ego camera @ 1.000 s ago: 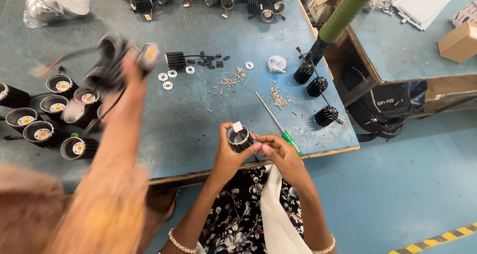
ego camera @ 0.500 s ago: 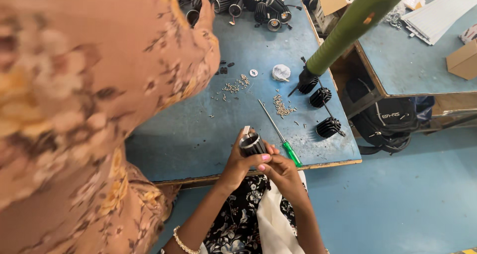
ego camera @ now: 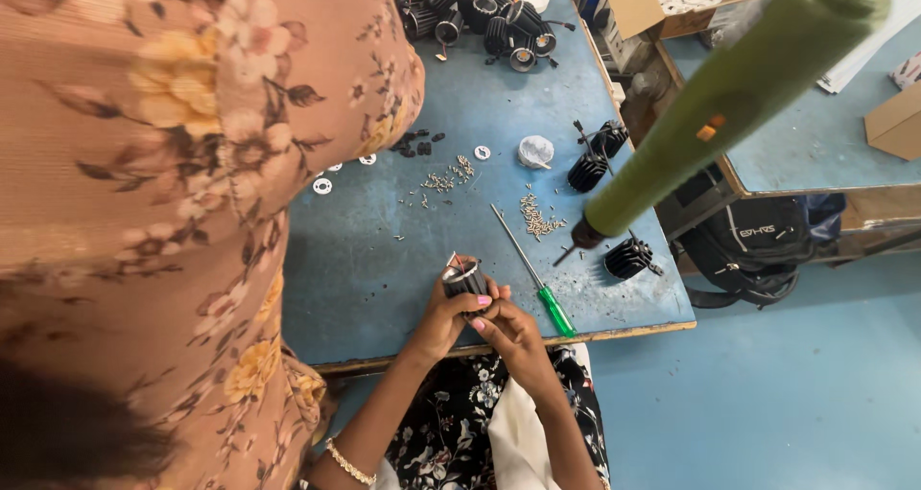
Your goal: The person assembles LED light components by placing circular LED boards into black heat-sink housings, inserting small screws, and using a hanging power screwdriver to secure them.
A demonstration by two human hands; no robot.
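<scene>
My left hand [ego camera: 439, 325] and my right hand [ego camera: 510, 335] meet over the near edge of the blue table [ego camera: 384, 289]. Both are closed on a small black finned lamp housing [ego camera: 465, 279], held upright with its open end up. My left hand wraps it from the side, while my right fingertips press on its lower right. A green-handled screwdriver [ego camera: 537, 281] lies on the table just right of my hands.
A co-worker in a brown flowered garment [ego camera: 173, 193] fills the left half and hides that part of the table. A hanging green power screwdriver [ego camera: 710, 116] slants down at right. Finned black parts [ego camera: 628, 258], loose screws [ego camera: 537, 217], white washers [ego camera: 321, 185] and a heap of housings [ego camera: 480, 15] lie on the table.
The co-worker has leaned in from the left and now covers the left side of the table. My hands still hold the housing near the table's edge; the view has shifted closer.
</scene>
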